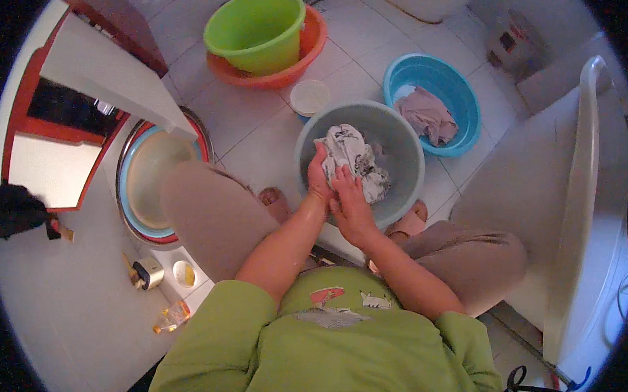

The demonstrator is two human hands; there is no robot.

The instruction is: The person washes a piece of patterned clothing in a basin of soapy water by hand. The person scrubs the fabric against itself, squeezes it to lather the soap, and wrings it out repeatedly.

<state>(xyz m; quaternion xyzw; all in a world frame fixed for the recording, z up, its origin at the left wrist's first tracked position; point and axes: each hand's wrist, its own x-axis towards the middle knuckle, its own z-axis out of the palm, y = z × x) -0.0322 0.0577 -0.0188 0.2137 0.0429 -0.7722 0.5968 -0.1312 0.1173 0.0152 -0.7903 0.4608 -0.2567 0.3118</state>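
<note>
A grey-green plastic basin [300, 153] stands on the floor between my feet. Inside it lies a wet-looking white cloth [345, 142] with dark printed patterns, bunched up. My left hand [320, 172] holds this cloth at its left side, the thumb up along the edge. Close beside it, my right hand [353, 211] has its fingers on the lower part of the cloth, pressing it against the left hand. The heels of both hands nearly meet over the basin's near rim. The right palm is hidden from above.
Behind to the right sits a blue basin [468, 97] with a mauve cloth [428, 114]. A green tub [253, 28] rests in an orange basin [318, 36]. A lidded bucket [310, 97] stands behind the grey-green basin. Stacked basins [160, 176] are left; a white tub-like fixture [576, 207] is right.
</note>
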